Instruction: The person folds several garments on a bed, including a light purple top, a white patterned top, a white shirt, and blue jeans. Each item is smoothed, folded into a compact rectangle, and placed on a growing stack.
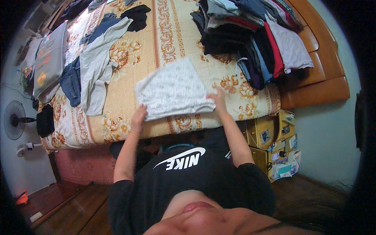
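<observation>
A folded white garment with a faint grey pattern lies near the front edge of the bed, its straight folded side towards me. At its near left corner my left hand grips the edge of the cloth. My right hand is on the right end of the same fold, thumb over the cloth and a finger stretched out past it. Some fingertips of both hands are hidden or blurred.
Stacked folded clothes stand at the back right beside the wooden headboard. Spread on the left are a pale garment, a blue garment and a black one. A floral bedspread covers the bed. A fan stands far left, a wooden cabinet right.
</observation>
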Tool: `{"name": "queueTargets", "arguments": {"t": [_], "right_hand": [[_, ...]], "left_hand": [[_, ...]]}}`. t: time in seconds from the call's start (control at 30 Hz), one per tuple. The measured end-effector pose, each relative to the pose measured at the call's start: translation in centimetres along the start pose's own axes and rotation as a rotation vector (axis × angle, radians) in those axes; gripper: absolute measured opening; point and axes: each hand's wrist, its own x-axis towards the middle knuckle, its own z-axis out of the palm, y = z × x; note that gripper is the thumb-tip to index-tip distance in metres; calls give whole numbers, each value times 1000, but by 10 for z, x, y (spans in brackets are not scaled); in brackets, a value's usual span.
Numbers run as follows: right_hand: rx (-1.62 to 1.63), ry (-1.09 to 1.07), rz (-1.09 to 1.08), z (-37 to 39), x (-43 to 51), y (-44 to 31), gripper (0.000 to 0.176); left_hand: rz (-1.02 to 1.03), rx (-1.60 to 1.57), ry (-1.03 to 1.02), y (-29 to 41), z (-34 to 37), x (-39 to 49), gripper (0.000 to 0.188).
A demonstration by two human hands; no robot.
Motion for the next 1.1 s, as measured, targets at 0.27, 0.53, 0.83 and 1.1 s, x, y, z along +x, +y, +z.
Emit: {"name": "queueTargets", "arguments": {"t": [0.27,0.53,0.83,1.1], "right_hand": [[25,107,207,25,-35,6,23],[-371,-369,-37,99,-26,-87,62],[-486,-209,403,83,-59,-34,66],[-17,-437,647,48,-52,2,56]], "left_hand": [[-97,94,-99,-1,12,-26,30],[-546,396,-467,-7,54,87,51],[-446,358,-406,-27,54,55,57],[-764,-81,67,1,46,-3,70]]}}
